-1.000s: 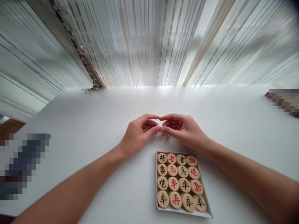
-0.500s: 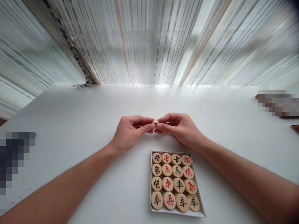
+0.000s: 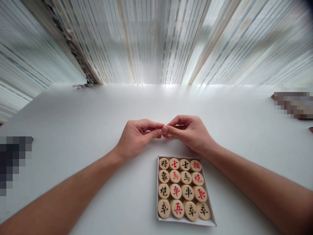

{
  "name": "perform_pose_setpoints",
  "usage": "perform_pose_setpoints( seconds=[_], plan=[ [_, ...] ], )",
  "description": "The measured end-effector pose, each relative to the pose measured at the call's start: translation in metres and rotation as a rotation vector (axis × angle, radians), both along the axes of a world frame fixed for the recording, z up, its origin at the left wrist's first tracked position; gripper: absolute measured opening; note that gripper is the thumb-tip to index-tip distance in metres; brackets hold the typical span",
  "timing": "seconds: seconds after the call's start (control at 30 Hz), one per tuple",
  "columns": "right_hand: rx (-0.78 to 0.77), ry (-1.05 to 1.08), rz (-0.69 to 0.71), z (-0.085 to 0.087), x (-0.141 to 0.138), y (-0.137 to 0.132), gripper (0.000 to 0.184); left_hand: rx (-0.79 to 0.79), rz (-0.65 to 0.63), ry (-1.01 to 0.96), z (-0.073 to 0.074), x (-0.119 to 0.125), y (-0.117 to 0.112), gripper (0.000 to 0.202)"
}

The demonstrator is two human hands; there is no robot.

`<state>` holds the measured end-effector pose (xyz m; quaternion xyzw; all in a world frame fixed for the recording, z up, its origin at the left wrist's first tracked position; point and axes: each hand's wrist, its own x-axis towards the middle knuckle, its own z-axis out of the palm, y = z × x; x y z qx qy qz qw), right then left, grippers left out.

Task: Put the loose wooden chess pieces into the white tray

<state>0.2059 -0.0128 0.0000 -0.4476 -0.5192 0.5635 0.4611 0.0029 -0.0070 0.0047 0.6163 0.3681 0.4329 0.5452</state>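
In front of me, above the white table (image 3: pixel 97 107), both hands meet fingertip to fingertip. My left hand (image 3: pixel 139 135) is closed in a pinch from the left, and my right hand (image 3: pixel 188 130) pinches from the right. Between the tips is a round Chinese chess piece (image 3: pixel 163 131), now nearly all hidden by thumbs and fingers. Just below the hands sits a shallow white box (image 3: pixel 186 221), its rows filled with pale wooden Chinese chess pieces (image 3: pixel 175 191) lettered in red and black, characters facing up.
A striped string curtain (image 3: pixel 151 42) hangs behind the table's far edge, with a dark beaded strand (image 3: pixel 70 45) at left. Blurred-out objects lie at the left edge (image 3: pixel 14 160) and the right edge (image 3: pixel 293 104) of the table.
The piece's red-marked face, visible between the fingertips earlier, is now covered; the thumbs and fingers have shifted over it. The box stays in place; the view has moved slightly.
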Motion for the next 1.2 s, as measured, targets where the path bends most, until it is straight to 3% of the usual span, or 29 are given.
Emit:
perform_pose_setpoints(
  seconds=[0.43,0.67,0.87,1.2],
  plan=[
    [-0.073,0.137,0.071,0.0016,0.002,0.0013,0.036,-0.099,0.02,-0.014,0.0027,-0.0016,0.0041,0.032],
    [-0.028,0.065,0.053,0.0008,0.0015,0.0001,0.032,-0.049,-0.034,-0.003,0.0012,-0.0017,0.0025,0.022],
    [-0.024,0.019,0.028,0.0004,0.0002,-0.0003,0.035,-0.004,0.025,0.024,0.0002,0.003,-0.0032,0.014],
    [-0.034,0.076,0.095,-0.001,0.0041,0.0024,0.034,-0.146,0.029,-0.089,0.0027,0.0018,0.0014,0.022]
  ],
)
